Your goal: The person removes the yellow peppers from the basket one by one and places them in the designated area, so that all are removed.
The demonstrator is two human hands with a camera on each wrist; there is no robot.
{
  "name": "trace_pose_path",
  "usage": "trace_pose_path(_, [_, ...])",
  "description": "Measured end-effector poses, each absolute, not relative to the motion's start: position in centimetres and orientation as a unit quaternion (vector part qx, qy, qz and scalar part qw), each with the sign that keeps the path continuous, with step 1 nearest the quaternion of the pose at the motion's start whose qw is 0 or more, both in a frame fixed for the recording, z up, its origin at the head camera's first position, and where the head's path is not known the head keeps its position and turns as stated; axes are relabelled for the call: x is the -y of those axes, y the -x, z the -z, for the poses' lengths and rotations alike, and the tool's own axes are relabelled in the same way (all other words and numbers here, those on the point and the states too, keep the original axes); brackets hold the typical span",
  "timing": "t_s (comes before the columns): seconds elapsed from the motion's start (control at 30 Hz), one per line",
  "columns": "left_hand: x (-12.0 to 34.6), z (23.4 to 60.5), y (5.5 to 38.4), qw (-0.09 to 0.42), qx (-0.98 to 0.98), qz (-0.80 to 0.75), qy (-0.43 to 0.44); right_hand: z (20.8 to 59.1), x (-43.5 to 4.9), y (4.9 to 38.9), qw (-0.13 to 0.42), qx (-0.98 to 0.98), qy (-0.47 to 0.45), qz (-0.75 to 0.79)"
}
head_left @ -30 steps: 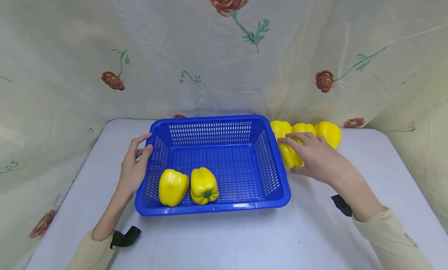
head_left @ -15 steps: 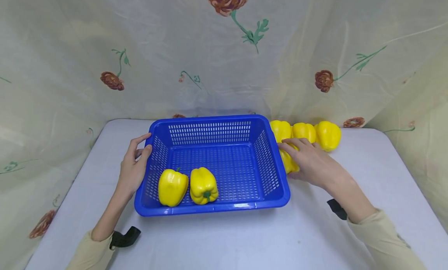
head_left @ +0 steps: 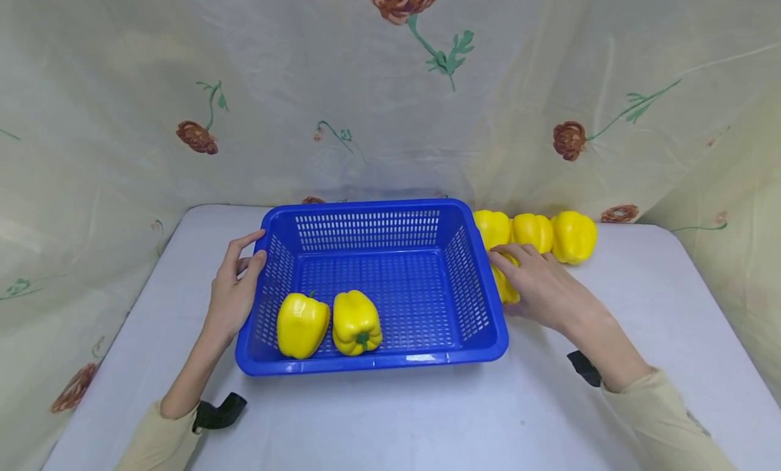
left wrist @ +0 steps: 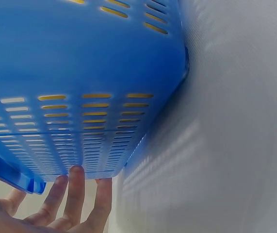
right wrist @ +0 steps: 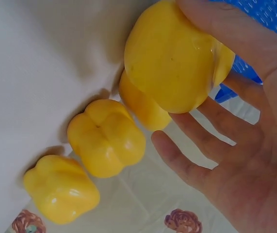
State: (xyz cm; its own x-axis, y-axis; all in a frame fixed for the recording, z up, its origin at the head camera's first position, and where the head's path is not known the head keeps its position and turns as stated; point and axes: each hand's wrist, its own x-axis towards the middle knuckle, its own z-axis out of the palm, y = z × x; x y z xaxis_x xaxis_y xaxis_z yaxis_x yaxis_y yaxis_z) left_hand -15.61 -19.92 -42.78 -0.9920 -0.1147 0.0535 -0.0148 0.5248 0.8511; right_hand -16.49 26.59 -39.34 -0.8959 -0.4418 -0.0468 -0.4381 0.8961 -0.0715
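On the table stands a blue plastic basket [head_left: 375,369] with slotted sides. My left hand [head_left: 234,288] holds its left side, thumb and index fingertip at the rim; in the left wrist view, other fingers [left wrist: 75,191] lie against the outer wall. Two yellow bell peppers, one on its side [head_left: 302,325] and one with its green stem end toward me [head_left: 356,323], lie in the basket's near left part. My right hand [head_left: 546,284] grips another yellow bell pepper [right wrist: 170,58] just outside the basket's right wall, thumb on one side and fingers on the other.
Three more yellow bell peppers, a left one [head_left: 491,228], a middle one [head_left: 533,231] and a right one [head_left: 573,237], line the table's back edge beside the basket. A flowered curtain [head_left: 274,118] hangs behind the white table [head_left: 390,423].
My right hand has moved slightly down and left and closed round the front pepper, uncovering more of the back row. My left hand and the basket have stayed in place.
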Motion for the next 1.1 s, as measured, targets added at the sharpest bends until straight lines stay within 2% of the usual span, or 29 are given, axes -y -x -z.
trace_pose_path(1.1, [19.89, 42.75, 15.67, 0.052, 0.874, 0.482, -0.038, 39.84, -26.58, 16.36, 0.041, -0.973, 0.222, 0.036])
